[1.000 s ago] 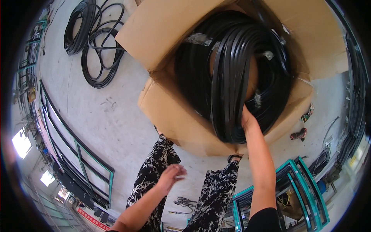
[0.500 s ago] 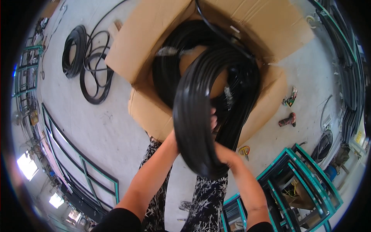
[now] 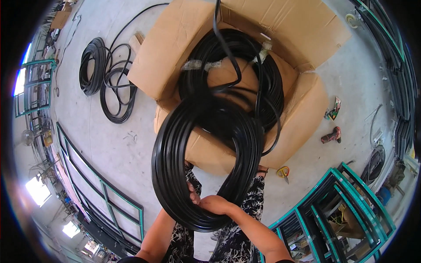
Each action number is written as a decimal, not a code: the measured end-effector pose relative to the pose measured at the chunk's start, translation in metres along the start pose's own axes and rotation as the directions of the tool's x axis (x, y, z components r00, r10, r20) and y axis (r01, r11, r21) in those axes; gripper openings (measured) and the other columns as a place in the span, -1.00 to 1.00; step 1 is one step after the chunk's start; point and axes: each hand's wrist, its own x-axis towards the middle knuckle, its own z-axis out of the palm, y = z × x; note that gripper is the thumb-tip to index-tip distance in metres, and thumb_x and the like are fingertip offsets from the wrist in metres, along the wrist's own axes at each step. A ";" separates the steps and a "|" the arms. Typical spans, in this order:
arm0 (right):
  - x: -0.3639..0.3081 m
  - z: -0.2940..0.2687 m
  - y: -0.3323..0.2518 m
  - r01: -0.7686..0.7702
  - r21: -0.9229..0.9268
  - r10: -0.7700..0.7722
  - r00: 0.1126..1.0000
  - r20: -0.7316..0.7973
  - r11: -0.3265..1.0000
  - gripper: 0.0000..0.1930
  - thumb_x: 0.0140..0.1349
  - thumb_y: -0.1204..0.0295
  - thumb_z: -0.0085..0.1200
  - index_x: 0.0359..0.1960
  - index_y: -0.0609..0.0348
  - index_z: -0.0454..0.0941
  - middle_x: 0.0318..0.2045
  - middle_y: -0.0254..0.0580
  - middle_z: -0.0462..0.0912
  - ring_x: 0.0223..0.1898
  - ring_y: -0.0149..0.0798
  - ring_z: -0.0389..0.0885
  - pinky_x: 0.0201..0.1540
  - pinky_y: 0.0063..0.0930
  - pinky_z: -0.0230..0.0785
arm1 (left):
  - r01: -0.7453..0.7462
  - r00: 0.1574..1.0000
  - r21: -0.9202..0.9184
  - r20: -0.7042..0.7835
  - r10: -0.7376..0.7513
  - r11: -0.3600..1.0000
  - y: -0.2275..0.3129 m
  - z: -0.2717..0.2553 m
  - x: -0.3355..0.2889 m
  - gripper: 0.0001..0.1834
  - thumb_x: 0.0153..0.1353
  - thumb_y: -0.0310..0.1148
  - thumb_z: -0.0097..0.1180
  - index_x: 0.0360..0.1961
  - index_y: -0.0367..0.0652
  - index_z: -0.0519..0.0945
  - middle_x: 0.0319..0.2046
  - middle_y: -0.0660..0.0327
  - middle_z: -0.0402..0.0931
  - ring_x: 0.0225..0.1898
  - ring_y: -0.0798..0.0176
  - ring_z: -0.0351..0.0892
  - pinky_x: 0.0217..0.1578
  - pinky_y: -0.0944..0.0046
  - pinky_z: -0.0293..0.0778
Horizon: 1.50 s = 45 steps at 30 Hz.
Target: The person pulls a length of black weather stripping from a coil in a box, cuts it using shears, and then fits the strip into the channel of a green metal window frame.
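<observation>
Black coil point(image 3: 169, 171): in the head view, a thick ring of many glossy, rubber-like strips is held upright or nearly so, before the legs in black trousers with a pale leaf pattern point(image 3: 234, 236); its upper part overlaps the front of the open brown cardboard box point(image 3: 169, 48).
Left hand point(image 3: 193, 193): it is curled around the coil's lower rim from the outer side; its fingers show at the inner edge, and the rest is behind the strips.
Right hand point(image 3: 214, 204): it lies over the same rim, just beside the left one, and seems closed on it, though its fingertips are hidden.
Why two hands: I judge that the ring is heavy and flexible, so the close double hold at the bottom keeps the strips together.
Coil from the hands: most of the ring rises above and away from them, toward the box; the rim in their hold is its nearest part.
Inside the box: a second black coil point(image 3: 272, 79) lies with clear tape point(image 3: 204, 65) around it, probably so that it does not spread. A loose black strip point(image 3: 222, 41) bends above it.
Floor at left: black strip loops point(image 3: 127, 106) lie well apart from the hands.
Floor at right: yellow-handled scissors point(image 3: 283, 171) rest near the box, and a red-and-black power drill point(image 3: 331, 136) farther off, perhaps kept within reach.
</observation>
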 end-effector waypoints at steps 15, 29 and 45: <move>0.027 0.033 -0.047 -0.050 -0.063 0.060 0.983 0.176 0.997 -0.62 0.18 0.11 -0.06 -0.18 0.10 0.61 -0.29 0.01 0.64 -0.22 0.03 0.59 -0.12 -0.26 0.38 | -0.121 0.991 0.044 0.064 0.118 0.992 0.015 -0.017 -0.080 -0.52 0.32 0.00 -0.29 -0.23 -0.22 0.48 -0.50 0.22 0.53 -0.44 0.19 0.49 -0.24 0.20 0.28; 0.011 0.097 -0.116 0.178 0.095 -0.188 0.975 0.116 0.979 -0.65 0.20 0.13 -0.14 -0.28 0.07 0.61 -0.36 0.00 0.63 -0.26 0.06 0.60 -0.17 -0.15 0.44 | 0.029 0.997 0.231 0.068 -0.046 0.973 0.065 0.074 -0.148 -0.68 0.32 -0.14 -0.12 -0.26 -0.15 0.56 -0.55 0.24 0.58 -0.52 0.19 0.56 -0.31 0.21 0.30; -0.130 0.073 -0.068 0.282 0.496 -0.147 0.944 -0.294 0.821 -0.69 0.30 0.25 -0.13 -0.14 0.26 0.47 -0.21 -0.05 0.60 -0.16 -0.09 0.55 -0.10 -0.29 0.34 | 0.424 0.876 0.195 -0.338 -0.345 0.884 -0.005 0.228 -0.058 -0.52 0.31 -0.12 -0.07 0.02 -0.36 0.41 -0.26 -0.04 0.57 -0.15 0.00 0.56 -0.03 0.09 0.47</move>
